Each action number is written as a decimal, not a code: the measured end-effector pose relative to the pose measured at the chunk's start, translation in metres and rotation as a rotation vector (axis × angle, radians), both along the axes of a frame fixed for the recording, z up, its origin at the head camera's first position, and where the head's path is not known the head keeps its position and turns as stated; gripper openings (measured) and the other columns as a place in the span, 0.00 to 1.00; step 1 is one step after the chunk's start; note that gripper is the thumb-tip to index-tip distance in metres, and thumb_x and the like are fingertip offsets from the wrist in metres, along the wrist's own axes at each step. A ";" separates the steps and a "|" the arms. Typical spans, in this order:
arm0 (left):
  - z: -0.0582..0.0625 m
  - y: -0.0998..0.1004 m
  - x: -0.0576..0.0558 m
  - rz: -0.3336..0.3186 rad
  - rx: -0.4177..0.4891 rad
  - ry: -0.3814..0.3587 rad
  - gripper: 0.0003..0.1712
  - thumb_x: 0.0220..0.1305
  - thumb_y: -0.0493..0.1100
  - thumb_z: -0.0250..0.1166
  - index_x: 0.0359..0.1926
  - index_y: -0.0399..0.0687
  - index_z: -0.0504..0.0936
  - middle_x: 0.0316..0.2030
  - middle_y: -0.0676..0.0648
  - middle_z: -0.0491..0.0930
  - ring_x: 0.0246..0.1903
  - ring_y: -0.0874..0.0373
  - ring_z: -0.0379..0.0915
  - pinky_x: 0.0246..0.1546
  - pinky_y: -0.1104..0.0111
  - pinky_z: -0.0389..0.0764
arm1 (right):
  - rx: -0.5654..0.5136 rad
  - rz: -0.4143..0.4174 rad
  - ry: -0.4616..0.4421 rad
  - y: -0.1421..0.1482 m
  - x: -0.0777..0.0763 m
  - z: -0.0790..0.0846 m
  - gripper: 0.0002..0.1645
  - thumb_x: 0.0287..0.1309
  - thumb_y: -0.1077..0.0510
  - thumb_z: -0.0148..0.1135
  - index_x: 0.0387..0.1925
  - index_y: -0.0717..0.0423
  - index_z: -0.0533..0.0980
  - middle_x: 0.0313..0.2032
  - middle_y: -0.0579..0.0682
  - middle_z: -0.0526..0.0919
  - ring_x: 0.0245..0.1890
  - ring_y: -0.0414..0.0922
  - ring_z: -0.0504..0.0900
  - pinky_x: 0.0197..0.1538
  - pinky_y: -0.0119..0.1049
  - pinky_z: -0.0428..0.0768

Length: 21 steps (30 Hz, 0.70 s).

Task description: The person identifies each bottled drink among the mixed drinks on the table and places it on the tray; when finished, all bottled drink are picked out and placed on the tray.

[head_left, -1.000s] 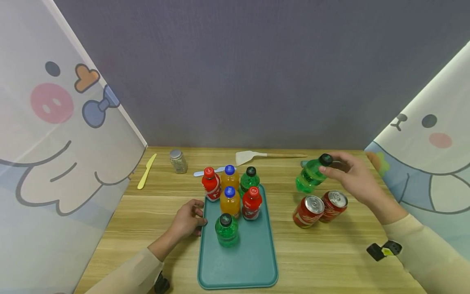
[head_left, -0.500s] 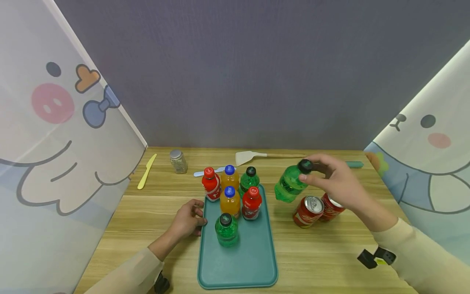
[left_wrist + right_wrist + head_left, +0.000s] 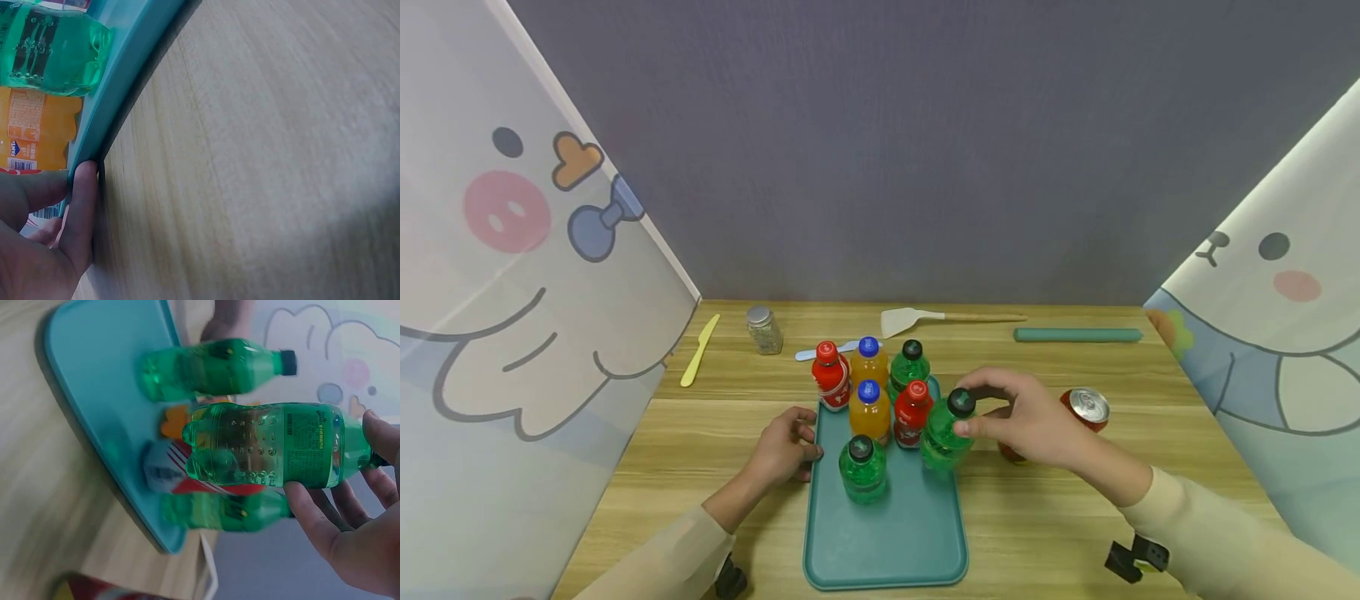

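My right hand [image 3: 1028,421] grips a green soda bottle [image 3: 943,442] with a black cap by its neck and shoulder. The bottle hangs, slightly tilted, over the right edge of the teal tray [image 3: 887,554]. In the right wrist view its base shows above the tray. My left hand [image 3: 785,446] pinches the tray's left rim, thumb and fingers on either side of it in the left wrist view. Standing on the tray are a green bottle [image 3: 862,475] in front, two orange soda bottles [image 3: 870,417], two red-capped bottles [image 3: 912,421] and another green bottle [image 3: 910,367] behind.
Right of the tray stand two red cola cans [image 3: 1086,408], one mostly hidden behind my right hand. Along the back lie a white spatula [image 3: 910,320], a teal stick [image 3: 1077,334] and a pale blue knife [image 3: 808,354]. A spice jar [image 3: 765,332] and yellow knife [image 3: 700,350] are at left.
My right hand has carried the green bottle left and toward me, from behind the cans to the tray's right edge, uncovering the teal stick. The left hand has stayed on the rim.
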<state>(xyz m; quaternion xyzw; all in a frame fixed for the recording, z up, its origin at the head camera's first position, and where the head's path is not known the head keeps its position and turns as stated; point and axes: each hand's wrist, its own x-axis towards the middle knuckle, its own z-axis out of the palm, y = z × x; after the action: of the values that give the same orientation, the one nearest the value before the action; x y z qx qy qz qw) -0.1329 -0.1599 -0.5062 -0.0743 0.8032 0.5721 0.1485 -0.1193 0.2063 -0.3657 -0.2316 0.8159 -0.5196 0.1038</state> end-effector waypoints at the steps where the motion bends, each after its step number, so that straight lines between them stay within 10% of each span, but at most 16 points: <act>1: 0.000 0.000 0.000 0.000 -0.002 0.001 0.29 0.58 0.22 0.68 0.60 0.37 0.74 0.38 0.40 0.74 0.25 0.52 0.75 0.19 0.59 0.87 | -0.001 0.012 -0.015 -0.003 0.001 -0.003 0.21 0.55 0.56 0.78 0.51 0.46 0.82 0.49 0.50 0.85 0.47 0.48 0.85 0.33 0.36 0.87; 21: -0.001 -0.002 -0.001 -0.008 0.007 -0.003 0.30 0.58 0.22 0.69 0.61 0.37 0.73 0.38 0.41 0.74 0.25 0.52 0.75 0.19 0.58 0.88 | -0.008 0.056 -0.147 -0.030 0.007 -0.045 0.21 0.51 0.55 0.81 0.47 0.44 0.83 0.51 0.48 0.84 0.54 0.52 0.81 0.45 0.35 0.90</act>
<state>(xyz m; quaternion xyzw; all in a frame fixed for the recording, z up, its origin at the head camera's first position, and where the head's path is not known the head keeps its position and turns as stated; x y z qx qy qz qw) -0.1339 -0.1616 -0.5077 -0.0715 0.8013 0.5742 0.1520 -0.1124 0.1767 -0.4111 -0.2160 0.7972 -0.5352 0.1768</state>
